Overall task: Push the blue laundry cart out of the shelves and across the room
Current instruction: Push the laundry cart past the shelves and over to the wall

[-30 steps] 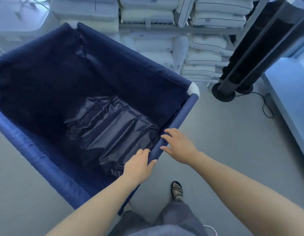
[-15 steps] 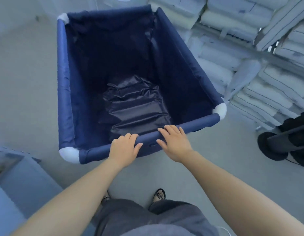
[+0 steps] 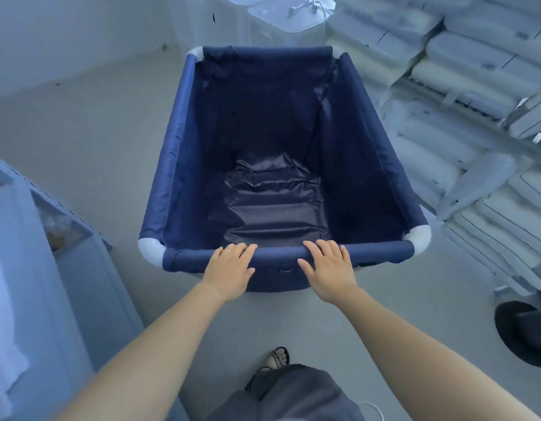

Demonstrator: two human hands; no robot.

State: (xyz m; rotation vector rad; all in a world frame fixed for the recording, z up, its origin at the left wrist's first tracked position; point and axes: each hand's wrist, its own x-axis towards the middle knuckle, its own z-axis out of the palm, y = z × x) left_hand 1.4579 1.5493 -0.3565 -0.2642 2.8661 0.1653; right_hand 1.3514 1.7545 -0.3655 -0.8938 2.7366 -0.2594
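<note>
The blue laundry cart (image 3: 172,165) stands straight ahead of me, a deep navy fabric bin with white corner joints. Nothing lies inside but a crumpled dark liner (image 3: 275,205) on its bottom. My left hand (image 3: 229,268) grips the near padded rail left of its middle. My right hand (image 3: 328,265) lies over the same rail to the right, fingers curled over the top. Both arms reach forward.
Shelves stacked with white folded bedding (image 3: 463,95) run along the cart's right side. A pale blue cabinet (image 3: 50,268) stands at my left. A black round base (image 3: 524,332) sits on the floor at the right. Grey floor (image 3: 96,129) stretches ahead left towards a wall.
The cart has swung round until it points straight ahead, with the shelves passing to the right. My hands have spread further apart on the near rail. The blue cabinet has come into view at the left.
</note>
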